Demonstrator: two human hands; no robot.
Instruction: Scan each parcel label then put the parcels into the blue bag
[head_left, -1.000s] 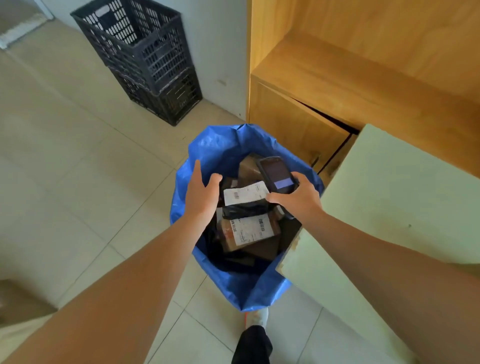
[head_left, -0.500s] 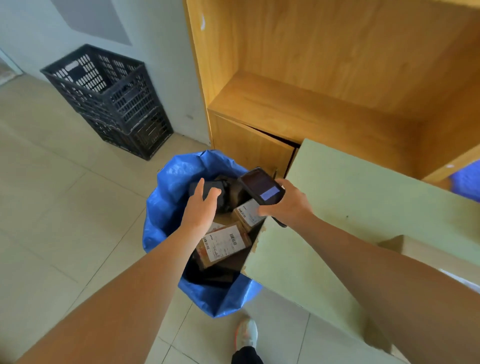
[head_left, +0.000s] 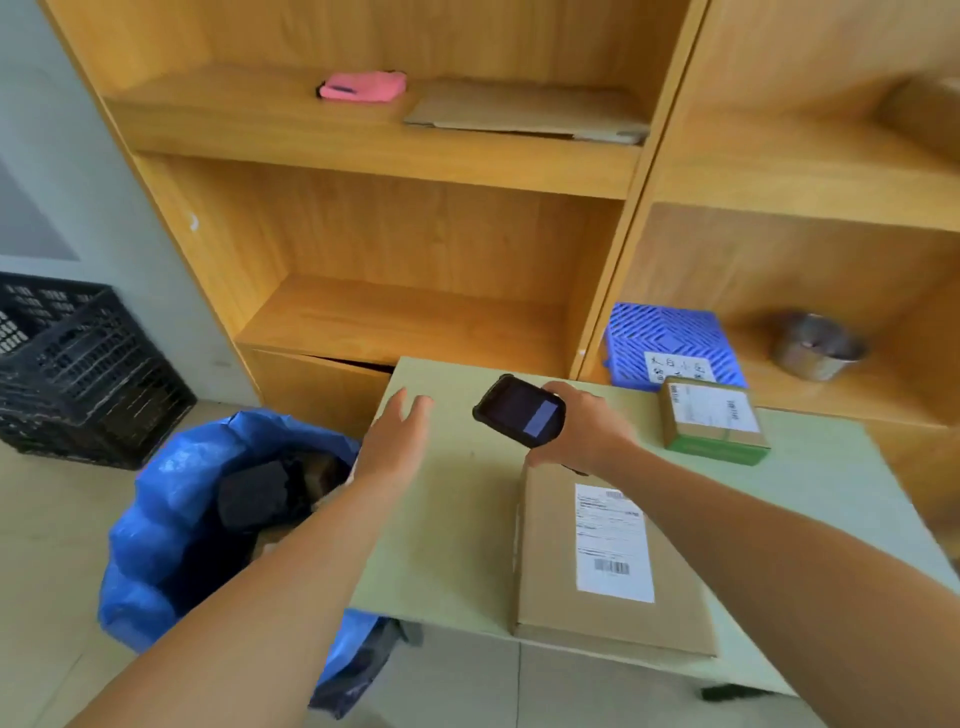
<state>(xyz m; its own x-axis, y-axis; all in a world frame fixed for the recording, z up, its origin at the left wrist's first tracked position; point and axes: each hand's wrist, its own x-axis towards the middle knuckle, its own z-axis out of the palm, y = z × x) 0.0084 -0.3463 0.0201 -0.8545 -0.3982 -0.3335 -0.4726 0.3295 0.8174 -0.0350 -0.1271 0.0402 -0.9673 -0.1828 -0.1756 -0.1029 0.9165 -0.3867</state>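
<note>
Left hand: the left hand (head_left: 396, 447) hovers over the left part of the surface (head_left: 457, 525), palm down, fingers spread wide, holding nothing.
Right hand: the right hand (head_left: 582, 426) is wrapped around a scanner (head_left: 518, 410), its grip closed on the body, above the middle of the surface near the far edge.
Scanner: black, tilted, screen up, with a pale lit patch on the screen.
Large parcel: a flat brown parcel (head_left: 608, 561) lies at the near edge of the surface, its near side just past that edge; its far end sits under the right hand.
Label: a white label (head_left: 613, 545) with a barcode faces up on the large parcel's top, towards its right side.
Small parcel: a small box (head_left: 711, 421) with a green base sits near the far right corner of the surface, well apart from the large parcel, white labels on top.
Bag: the blue bag (head_left: 156, 530) stands open on the floor, against the left edge of the surface, dark parcels (head_left: 254, 493) inside.
Crates: black crates (head_left: 72, 369) are stacked on the floor by the wall, left of the bag.
Shelves: wooden shelves (head_left: 415, 322) stand behind the surface; a pink item (head_left: 363, 87) and flat cardboard (head_left: 524, 111) lie on an upper shelf, a blue basket (head_left: 670, 338) and a metal bowl (head_left: 815, 345) on a lower one to the right.
</note>
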